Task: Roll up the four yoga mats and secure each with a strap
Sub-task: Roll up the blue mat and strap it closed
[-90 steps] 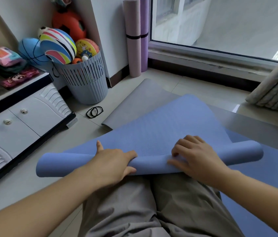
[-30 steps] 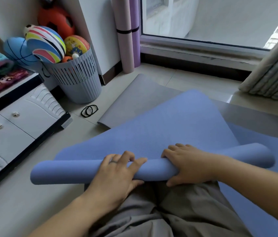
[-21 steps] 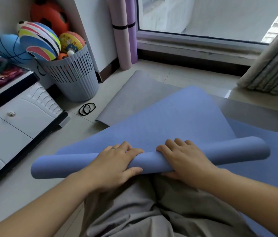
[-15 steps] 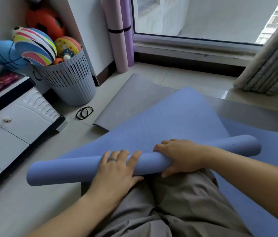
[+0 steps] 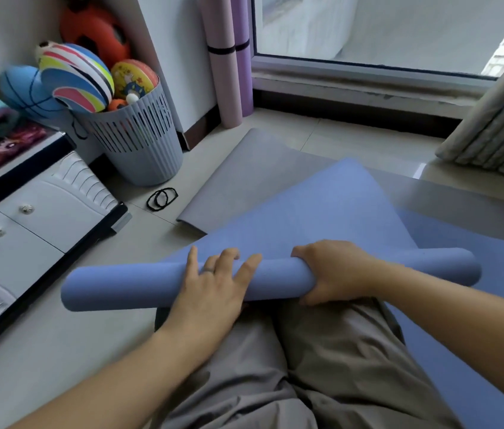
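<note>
Left hand (image 5: pixel 213 292) presses flat, fingers spread, on the blue mat (image 5: pixel 120 286); right hand (image 5: pixel 334 274) curls round its rolled part. The mat, partly rolled across the lap, looks light, soft and springy, apt to unwind: best held near the middle, both hands pressing evenly. Its flat end overlies a grey mat (image 5: pixel 244 181). Straps (image 5: pixel 162 198) lie near. Right fingertips are hidden; the mats' near right corner is cut off.

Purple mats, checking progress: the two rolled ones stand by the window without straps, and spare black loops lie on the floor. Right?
No: the head view shows both rolled purple mats wearing black straps. The spare black loops do lie on the floor.
</note>
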